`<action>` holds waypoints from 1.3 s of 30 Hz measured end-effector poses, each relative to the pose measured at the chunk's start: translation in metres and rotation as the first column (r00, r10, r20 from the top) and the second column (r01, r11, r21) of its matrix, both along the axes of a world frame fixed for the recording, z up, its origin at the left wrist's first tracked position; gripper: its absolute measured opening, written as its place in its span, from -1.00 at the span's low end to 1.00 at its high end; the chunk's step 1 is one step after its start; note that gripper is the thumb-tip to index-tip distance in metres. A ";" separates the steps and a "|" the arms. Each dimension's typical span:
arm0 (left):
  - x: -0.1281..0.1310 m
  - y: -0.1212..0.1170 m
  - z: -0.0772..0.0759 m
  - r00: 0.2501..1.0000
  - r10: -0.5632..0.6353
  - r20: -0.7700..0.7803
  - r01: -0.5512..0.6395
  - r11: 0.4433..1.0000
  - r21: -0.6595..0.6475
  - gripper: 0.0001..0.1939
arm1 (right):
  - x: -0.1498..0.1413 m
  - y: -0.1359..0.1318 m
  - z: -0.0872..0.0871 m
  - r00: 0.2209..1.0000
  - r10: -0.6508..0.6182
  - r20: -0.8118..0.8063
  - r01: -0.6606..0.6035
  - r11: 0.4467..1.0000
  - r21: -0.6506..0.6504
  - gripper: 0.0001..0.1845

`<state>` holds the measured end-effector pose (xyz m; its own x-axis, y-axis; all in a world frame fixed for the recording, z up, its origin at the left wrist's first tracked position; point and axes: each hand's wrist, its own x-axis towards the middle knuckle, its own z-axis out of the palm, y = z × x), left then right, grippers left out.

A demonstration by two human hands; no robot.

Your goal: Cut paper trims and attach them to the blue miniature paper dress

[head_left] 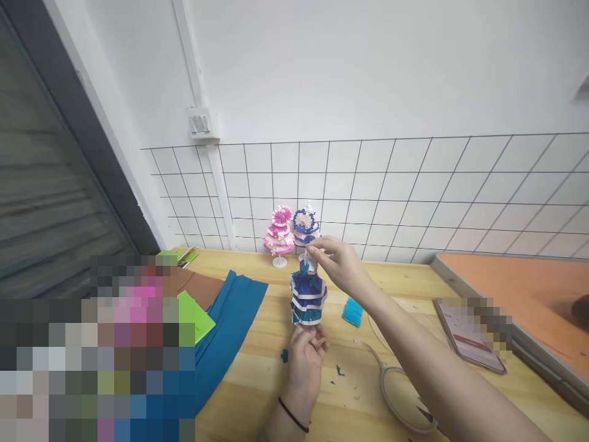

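Observation:
A small paper doll figure (308, 299) stands upright in front of me, in a tiered blue dress with white trim. My left hand (306, 353), a dark band on its wrist, is closed around the figure's base from below. Above, my right hand (338, 261) pinches with thumb and forefinger at the figure's top. What lies between those fingertips is too small to make out. Behind stand a pink tiered figure (279, 236) on a white stand and a purple-and-white one (306, 226), partly covered by my right hand.
A pleated light-blue paper piece (352, 312) lies right of the figure. Scissors (405, 402) with pale handles, a phone (469, 334) and an orange board (524, 294) are at right. Blue paper (234, 325) and green paper (196, 319) lie left. Scraps (339, 371) dot the wooden table.

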<state>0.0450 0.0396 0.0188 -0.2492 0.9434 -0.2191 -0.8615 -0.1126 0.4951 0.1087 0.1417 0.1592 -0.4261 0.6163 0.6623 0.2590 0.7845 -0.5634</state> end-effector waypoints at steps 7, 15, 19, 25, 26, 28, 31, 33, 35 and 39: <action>-0.003 0.002 0.000 0.998 0.055 0.011 -0.054 0.998 -0.039 -0.92 | -0.001 0.001 -0.001 1.000 0.016 -0.024 -0.016 0.999 -0.039 -0.78; -0.014 0.007 -0.002 0.997 0.081 -0.015 -0.081 0.996 -0.038 -0.92 | 0.000 -0.003 -0.003 0.995 0.041 -0.087 -0.055 0.984 -0.167 -0.70; -0.020 0.010 -0.001 0.997 0.072 -0.030 -0.073 0.997 -0.036 -0.92 | 0.000 -0.005 -0.004 0.987 0.042 -0.155 -0.076 0.972 -0.220 -0.68; -0.027 0.010 0.000 0.996 0.057 -0.063 -0.059 0.998 -0.028 -0.94 | 0.020 -0.011 -0.025 0.930 -0.076 -0.361 -0.062 0.932 -0.356 -0.68; -0.028 0.010 0.001 0.996 0.048 -0.069 -0.050 0.998 -0.030 -0.94 | 0.025 -0.013 -0.034 0.921 -0.137 -0.365 -0.020 0.919 -0.394 -0.69; -0.032 0.010 0.002 0.997 0.014 -0.081 -0.017 0.999 -0.039 -0.94 | 0.035 -0.020 -0.057 0.922 -0.191 -0.337 0.031 0.904 -0.427 -0.70; -0.038 0.009 0.005 0.993 -0.060 -0.104 0.054 0.997 -0.059 -0.95 | 0.045 -0.037 -0.095 0.959 -0.171 -0.225 0.047 0.882 -0.470 -0.71; -0.043 0.008 0.007 0.987 -0.109 -0.122 0.101 0.992 -0.070 -0.96 | 0.045 -0.053 -0.117 0.989 -0.096 -0.115 0.028 0.872 -0.489 -0.73; -0.049 0.007 0.009 0.977 -0.160 -0.142 0.150 0.986 -0.079 -0.94 | 0.042 -0.069 -0.133 1.000 -0.013 -0.007 0.008 0.876 -0.483 -0.80; -0.060 0.004 0.011 0.941 -0.282 -0.188 0.264 0.957 -0.117 -0.84 | 0.030 -0.094 -0.149 0.969 0.148 0.198 -0.069 0.931 -0.359 -0.89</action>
